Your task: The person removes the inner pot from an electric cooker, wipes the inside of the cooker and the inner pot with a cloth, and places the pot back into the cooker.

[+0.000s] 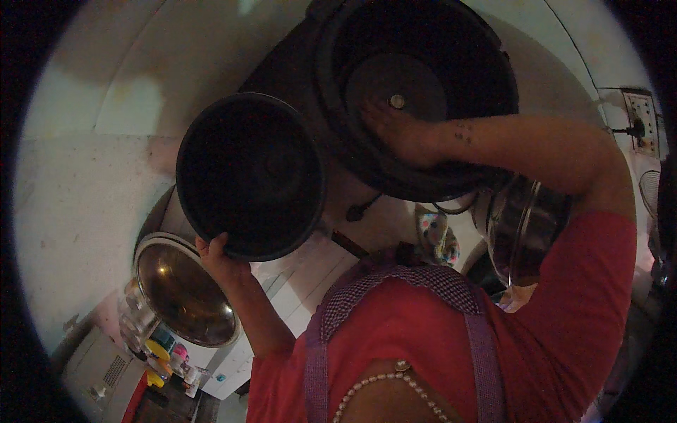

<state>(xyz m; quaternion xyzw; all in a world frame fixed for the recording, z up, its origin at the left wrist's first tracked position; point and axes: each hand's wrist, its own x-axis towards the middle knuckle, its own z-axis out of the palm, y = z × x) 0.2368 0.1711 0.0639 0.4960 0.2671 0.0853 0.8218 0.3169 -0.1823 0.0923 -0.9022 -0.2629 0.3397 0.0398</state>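
My left hand (221, 256) grips the lower rim of a dark, round, deep vessel (248, 174), thumb over the edge. Its opening faces me and its inside is too dark to make out. My right hand (404, 129) reaches into a large black drum-like vessel (344, 137) tilted towards me. The fingers are stretched out, dim, near a round disc (423, 79) at its bottom; whether they touch it is hard to tell. A small pale round knob (396, 101) sits mid-disc, just beyond my fingers.
A shiny metal bowl (185, 291) stands at lower left, beside several small containers (164, 349). Right of me is a large steel pot (521, 232). A patterned cloth (436, 238) and a black plug (357, 211) lie below the drum. A socket strip (642, 121) is far right.
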